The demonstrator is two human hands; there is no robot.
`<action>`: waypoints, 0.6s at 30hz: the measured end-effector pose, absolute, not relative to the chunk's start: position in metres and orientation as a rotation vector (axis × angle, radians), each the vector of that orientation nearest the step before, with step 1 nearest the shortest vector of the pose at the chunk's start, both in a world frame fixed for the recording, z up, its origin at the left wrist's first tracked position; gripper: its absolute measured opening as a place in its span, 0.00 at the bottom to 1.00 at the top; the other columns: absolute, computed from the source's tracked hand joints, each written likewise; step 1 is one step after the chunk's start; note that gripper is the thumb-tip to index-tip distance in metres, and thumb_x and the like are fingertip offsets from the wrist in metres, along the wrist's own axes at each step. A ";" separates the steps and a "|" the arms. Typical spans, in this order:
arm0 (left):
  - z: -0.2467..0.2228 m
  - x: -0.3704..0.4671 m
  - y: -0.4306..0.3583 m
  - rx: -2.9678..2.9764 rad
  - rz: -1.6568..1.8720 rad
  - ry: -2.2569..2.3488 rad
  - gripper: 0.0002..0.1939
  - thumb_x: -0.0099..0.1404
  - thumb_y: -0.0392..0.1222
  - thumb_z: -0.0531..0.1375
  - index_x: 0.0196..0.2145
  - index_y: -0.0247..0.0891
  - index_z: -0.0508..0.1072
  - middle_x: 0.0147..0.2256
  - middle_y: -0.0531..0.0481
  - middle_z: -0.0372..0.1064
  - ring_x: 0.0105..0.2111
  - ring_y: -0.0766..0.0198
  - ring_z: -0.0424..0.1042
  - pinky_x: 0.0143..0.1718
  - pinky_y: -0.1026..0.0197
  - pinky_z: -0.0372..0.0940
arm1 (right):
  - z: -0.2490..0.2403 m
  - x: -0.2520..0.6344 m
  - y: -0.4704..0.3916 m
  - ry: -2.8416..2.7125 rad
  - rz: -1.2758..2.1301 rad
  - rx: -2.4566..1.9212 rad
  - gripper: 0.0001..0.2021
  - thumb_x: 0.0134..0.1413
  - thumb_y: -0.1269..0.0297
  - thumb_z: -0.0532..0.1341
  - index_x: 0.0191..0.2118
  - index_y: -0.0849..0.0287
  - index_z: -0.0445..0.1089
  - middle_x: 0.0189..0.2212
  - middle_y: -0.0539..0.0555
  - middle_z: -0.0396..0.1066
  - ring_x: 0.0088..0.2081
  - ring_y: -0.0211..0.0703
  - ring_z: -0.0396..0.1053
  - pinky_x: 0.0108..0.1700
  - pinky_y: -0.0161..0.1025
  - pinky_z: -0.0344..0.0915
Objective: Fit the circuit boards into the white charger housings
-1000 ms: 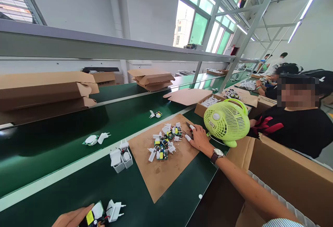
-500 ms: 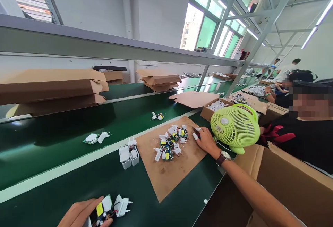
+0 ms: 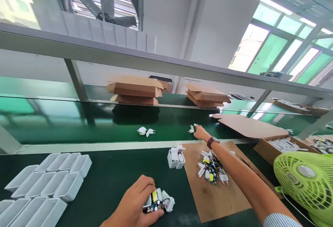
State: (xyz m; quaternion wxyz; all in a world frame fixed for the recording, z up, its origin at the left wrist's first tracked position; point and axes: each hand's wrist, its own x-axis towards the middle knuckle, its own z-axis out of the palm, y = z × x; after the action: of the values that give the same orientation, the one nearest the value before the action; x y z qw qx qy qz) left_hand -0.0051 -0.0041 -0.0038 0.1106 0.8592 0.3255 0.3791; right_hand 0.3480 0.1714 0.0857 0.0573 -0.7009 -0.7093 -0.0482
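My left hand grips a small charger circuit board with a yellow component; part of a white plastic case shows beside it. A white two-pin plug head hangs from it by thin wires. My right hand, wearing a watch, reaches across to the green belt and closes on another circuit board, mostly hidden by the fingers. Its white plug sticks out to the left. Below my right forearm, a pile of circuit boards with plugs lies on a brown cardboard sheet.
Rows of white open cases stand at left. Two filled cases sit beside the cardboard. Another board with plug lies on the belt. A green fan and a box of white parts are at right.
My right hand has left the cardboard's right edge and reached to the board on the belt. My left hand still holds its board. The view has turned left.
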 end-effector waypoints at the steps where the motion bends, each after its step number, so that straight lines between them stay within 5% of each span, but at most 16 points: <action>1: -0.003 -0.006 -0.004 2.517 1.124 0.957 0.11 0.62 0.45 0.67 0.40 0.39 0.75 0.40 0.44 0.75 0.37 0.59 0.76 0.36 0.60 0.74 | 0.087 0.344 0.178 -2.153 -0.101 -2.148 0.17 0.68 0.57 0.64 0.57 0.60 0.70 0.54 0.58 0.71 0.50 0.50 0.74 0.50 0.52 0.75; 10: -0.052 0.019 0.015 2.557 1.425 0.980 0.22 0.59 0.62 0.69 0.35 0.41 0.74 0.32 0.51 0.74 0.28 0.63 0.72 0.26 0.62 0.63 | 0.111 0.213 0.238 -2.481 0.268 -1.779 0.13 0.68 0.62 0.64 0.54 0.60 0.72 0.50 0.57 0.74 0.46 0.46 0.75 0.49 0.47 0.76; 18: -0.052 0.012 0.021 2.705 1.199 0.979 0.09 0.63 0.45 0.70 0.37 0.42 0.75 0.34 0.51 0.75 0.30 0.66 0.72 0.25 0.64 0.60 | 0.094 0.044 0.252 -2.879 0.385 -1.504 0.17 0.68 0.58 0.64 0.58 0.58 0.69 0.56 0.59 0.70 0.51 0.50 0.73 0.51 0.52 0.75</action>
State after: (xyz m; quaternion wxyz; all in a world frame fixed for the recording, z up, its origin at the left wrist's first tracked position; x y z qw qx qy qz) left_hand 0.0117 0.0208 -0.0522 0.0125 0.8679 0.3142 0.3846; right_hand 0.0443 0.2515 0.0941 -0.0646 -0.4589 -0.8783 0.1176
